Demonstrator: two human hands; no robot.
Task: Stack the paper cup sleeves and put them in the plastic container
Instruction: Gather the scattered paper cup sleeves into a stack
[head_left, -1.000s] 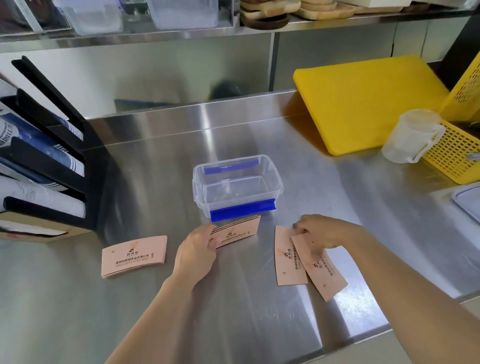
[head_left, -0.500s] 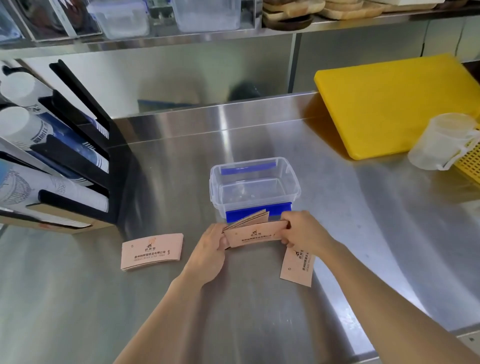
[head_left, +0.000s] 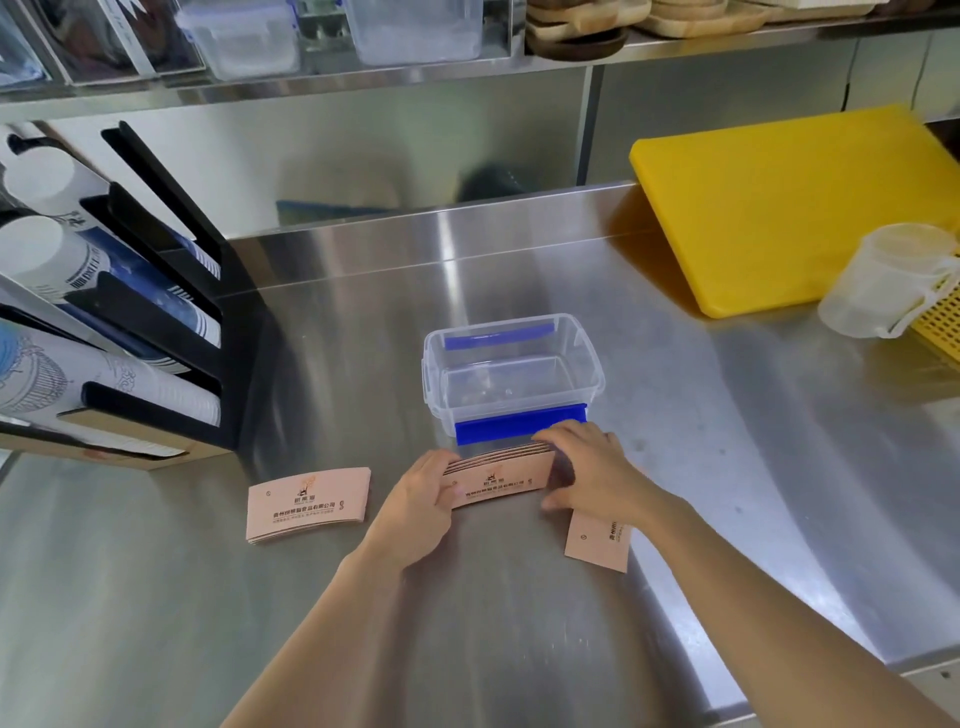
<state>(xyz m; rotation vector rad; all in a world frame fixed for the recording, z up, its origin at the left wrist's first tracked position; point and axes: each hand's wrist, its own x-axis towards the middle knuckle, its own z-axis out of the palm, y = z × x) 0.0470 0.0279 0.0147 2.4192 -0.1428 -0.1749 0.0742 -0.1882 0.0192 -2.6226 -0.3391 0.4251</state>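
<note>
In front of the container (head_left: 513, 374), both hands, left (head_left: 421, 506) and right (head_left: 592, 475), grasp the stack (head_left: 501, 475) on the counter (head_left: 519, 623), fingers clamping its ends. Squaring seems underway; next, gather the loose sleeve (head_left: 597, 538) and pile (head_left: 307, 504).

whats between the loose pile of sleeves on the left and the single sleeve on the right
In the head view, the left hand and right hand holding a stack of sleeves sit between the left pile and single sleeve.
</note>
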